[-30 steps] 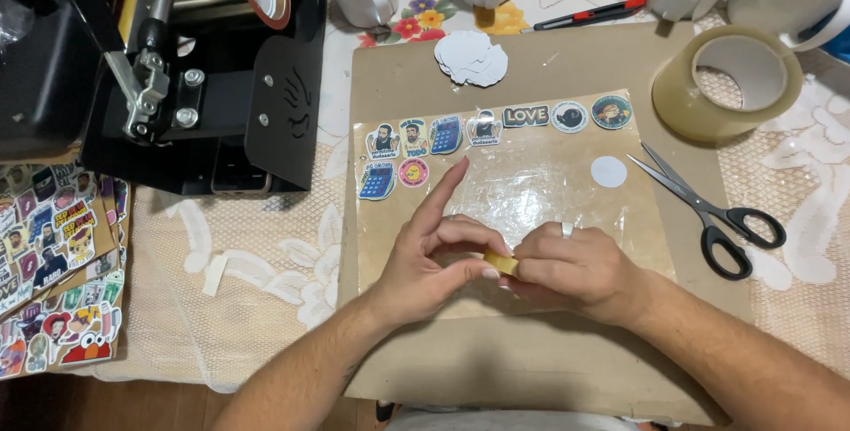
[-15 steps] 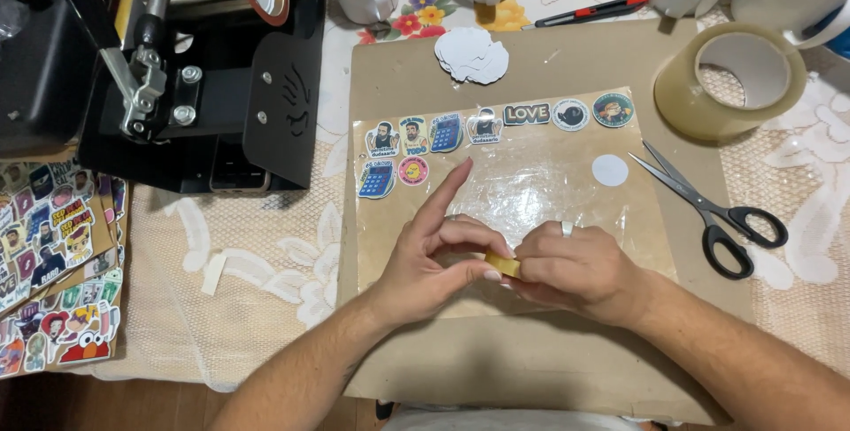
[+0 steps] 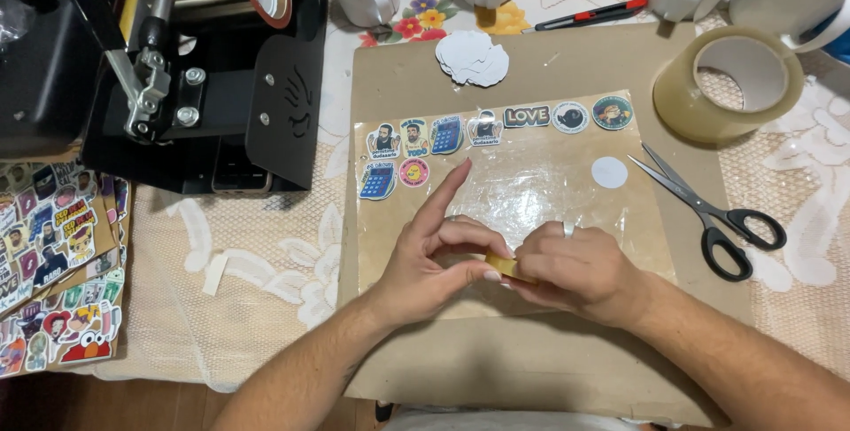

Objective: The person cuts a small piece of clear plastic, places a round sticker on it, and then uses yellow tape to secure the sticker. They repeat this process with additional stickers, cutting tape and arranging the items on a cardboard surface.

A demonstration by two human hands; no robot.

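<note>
Over the middle of the cardboard sheet (image 3: 531,360), both hands meet above a clear plastic film (image 3: 531,187) that lies flat on it. The left hand (image 3: 425,258) pinches a small yellowish piece (image 3: 503,267) between thumb and bent fingers, with the forefinger stretched out straight over the film, clear of the work. The right hand (image 3: 575,267) is curled closed around the other end of the same piece, so both hands grip it together; what the piece is cannot be told. Stickers (image 3: 496,125) sit in a row along the film's top edge, which leaves the lower film free for the hands. Scissors (image 3: 708,205) and a tape roll (image 3: 728,81) lie to the right, within reach of the right hand. A black press (image 3: 204,77) stands at the upper left.

Compared with the earlier frames, both hands keep the same grip and position; nothing on the table has shifted.
</note>
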